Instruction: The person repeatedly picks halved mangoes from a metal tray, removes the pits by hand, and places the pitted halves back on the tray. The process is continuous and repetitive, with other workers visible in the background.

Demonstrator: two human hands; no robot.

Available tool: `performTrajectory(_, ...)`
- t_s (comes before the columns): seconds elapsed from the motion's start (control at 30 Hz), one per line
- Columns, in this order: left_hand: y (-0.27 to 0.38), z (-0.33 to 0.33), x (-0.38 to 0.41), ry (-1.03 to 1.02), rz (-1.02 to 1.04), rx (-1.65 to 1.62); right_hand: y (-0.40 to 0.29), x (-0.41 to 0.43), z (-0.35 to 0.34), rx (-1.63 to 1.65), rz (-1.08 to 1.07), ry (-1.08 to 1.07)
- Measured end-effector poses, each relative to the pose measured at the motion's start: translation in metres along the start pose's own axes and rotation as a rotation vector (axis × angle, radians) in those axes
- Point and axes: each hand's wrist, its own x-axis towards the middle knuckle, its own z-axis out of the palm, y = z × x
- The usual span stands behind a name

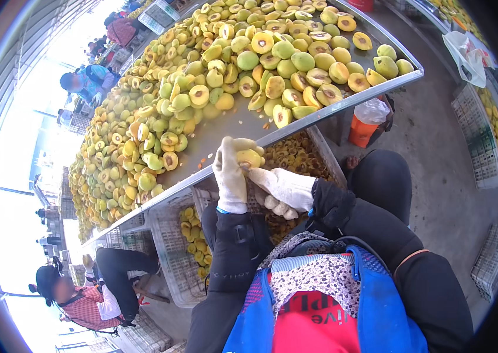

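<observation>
My left hand, in a whitish work glove, holds a yellow cut stone fruit just off the near edge of the metal table. The fruit's brown centre faces my right hand, which wears a similar glove. Its thumb and forefinger reach up against the fruit while the other fingers curl under. Something small and dark shows between fingertips and fruit; whether it is a tool tip or the pit is unclear. Below both hands, between my knees, stands a crate of brownish fruit pieces and pits.
Halved and whole yellow-green stone fruit are heaped on the metal-rimmed table. A plastic crate with fruit halves stands left below. An orange bag-lined container is under the table's right side. A co-worker sits at left; more crates line the right.
</observation>
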Motion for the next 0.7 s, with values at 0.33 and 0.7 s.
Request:
performTrajectory(0.33, 0.003, -0.003, -0.008, -0.019, -0.177, -0.445, 0.01, 0.0, 0.003, 0.122, 0.009, -0.283)
performTrajectory(0.7, 0.008, -0.018, -0.025, 0.073, -0.178, -0.687, 0.031, 0.021, 0.006, -0.687, -0.726, 0.123)
